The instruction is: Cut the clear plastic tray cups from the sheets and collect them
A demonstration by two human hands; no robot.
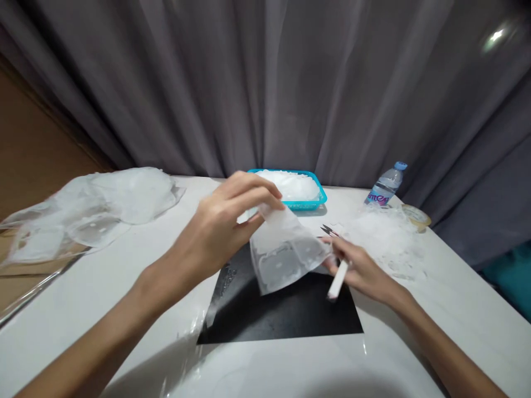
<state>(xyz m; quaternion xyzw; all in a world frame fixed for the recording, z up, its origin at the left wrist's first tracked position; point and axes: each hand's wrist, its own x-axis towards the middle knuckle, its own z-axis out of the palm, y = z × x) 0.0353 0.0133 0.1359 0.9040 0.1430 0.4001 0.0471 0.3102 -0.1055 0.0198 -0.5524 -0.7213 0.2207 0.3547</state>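
A translucent, frosted plastic pouch (286, 257) is stretched between my two hands above a black mat (282, 315). My left hand (232, 213) pinches its upper edge between thumb and fingers. At the pouch's right corner, my right hand (359, 265) is closed around a slim white stick-like tool (338, 281), which points down toward the mat. The right fingertips touch the pouch corner. Just beyond that hand show the dark pointed tips of small snips (327, 228); whether they lie on the table or are held, I cannot tell.
Behind the mat stands a turquoise basket (309, 205) with white pouches in it. A heap of clear pouches (124, 193) lies at left, beside a cardboard box (37, 121). Plastic scraps (385, 237), a water bottle (385, 184) and a tape roll (417, 216) are at right.
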